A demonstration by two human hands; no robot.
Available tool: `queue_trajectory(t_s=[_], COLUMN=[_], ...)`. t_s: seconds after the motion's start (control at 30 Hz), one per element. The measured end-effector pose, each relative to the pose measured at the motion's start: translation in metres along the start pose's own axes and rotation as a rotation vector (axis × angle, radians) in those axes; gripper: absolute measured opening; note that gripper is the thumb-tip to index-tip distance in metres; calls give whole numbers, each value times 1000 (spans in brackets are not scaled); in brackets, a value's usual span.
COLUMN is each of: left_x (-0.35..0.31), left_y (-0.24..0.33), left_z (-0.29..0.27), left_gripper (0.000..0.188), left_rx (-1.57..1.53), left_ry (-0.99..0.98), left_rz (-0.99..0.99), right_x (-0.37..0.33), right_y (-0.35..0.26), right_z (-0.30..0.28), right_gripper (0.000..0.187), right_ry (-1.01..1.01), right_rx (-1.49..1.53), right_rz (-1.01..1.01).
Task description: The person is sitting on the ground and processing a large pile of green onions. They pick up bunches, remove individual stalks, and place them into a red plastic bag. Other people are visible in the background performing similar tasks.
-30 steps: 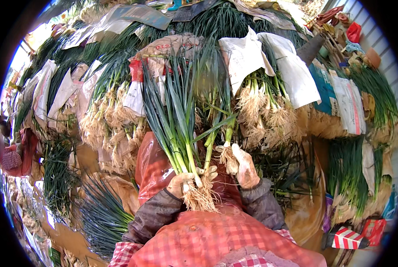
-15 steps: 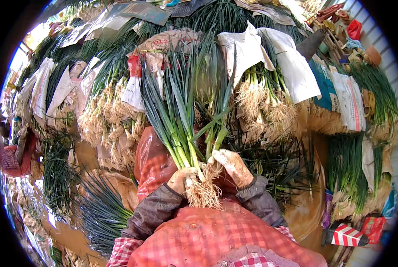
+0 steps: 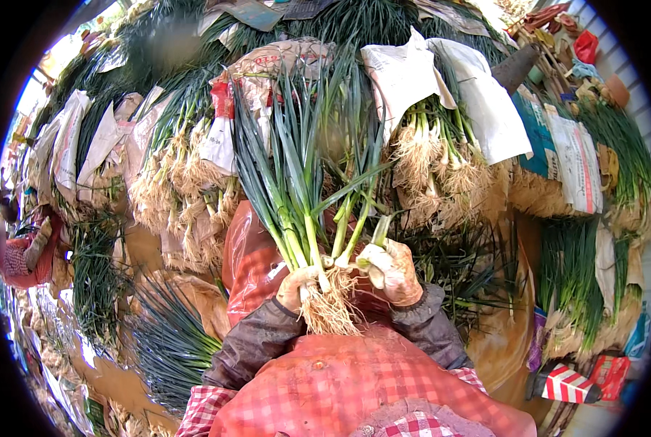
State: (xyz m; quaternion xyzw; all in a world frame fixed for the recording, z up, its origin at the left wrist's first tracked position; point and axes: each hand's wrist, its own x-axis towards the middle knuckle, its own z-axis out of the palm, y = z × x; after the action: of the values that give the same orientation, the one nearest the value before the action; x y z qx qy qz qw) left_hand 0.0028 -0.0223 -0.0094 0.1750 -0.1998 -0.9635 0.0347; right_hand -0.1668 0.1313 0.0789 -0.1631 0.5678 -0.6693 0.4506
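My left hand (image 3: 296, 288) is wrapped round the white lower stems of a bunch of green onions (image 3: 296, 233). Their long leaves point away from me and the pale roots hang toward my apron. Beside the bunch, on its right, my right hand (image 3: 395, 274) is closed with a short, pale green piece of leaf (image 3: 381, 231) sticking up from its fingers. That piece looks like a stripped outer leaf; its lower end is hidden in the fist. The knuckles are close to the right-hand stems, and I cannot tell whether they touch.
Stacked green onions with hanging roots (image 3: 431, 156) stand ahead, partly covered by white sacks (image 3: 478, 102). A loose pile of green onions (image 3: 172, 346) lies at my left. Dark leaf scraps (image 3: 464, 266) lie on the right, near a red-and-white striped object (image 3: 569, 384). Another person's arm (image 3: 38, 247) shows far left.
My right hand has turned into a fist and drawn slightly away to the right, pulling a leaf piece off the stems. The right-hand stems now stand more apart. My left hand keeps its hold.
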Motion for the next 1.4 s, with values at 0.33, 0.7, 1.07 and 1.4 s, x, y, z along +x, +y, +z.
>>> queue_trajectory(t_s=[0.33, 0.7, 1.07, 1.4], left_x=[3, -14, -25, -36], left_y=[2, 16, 10, 24], left_z=[24, 22, 38, 51], left_gripper=[48, 43, 52, 81], left_rx=[-10, 291, -70, -51], left_ry=[-34, 177, -54, -170], left_rz=[3, -80, -51, -67], right_x=[12, 41, 34, 67], right_y=[26, 4, 40, 57], right_z=[-65, -3, 23, -32], right_gripper=[50, 35, 33, 28], right_ry=[427, 390, 244, 349], right_rx=[-1276, -199, -820, 77], right_rz=[-234, -44, -648, -25])
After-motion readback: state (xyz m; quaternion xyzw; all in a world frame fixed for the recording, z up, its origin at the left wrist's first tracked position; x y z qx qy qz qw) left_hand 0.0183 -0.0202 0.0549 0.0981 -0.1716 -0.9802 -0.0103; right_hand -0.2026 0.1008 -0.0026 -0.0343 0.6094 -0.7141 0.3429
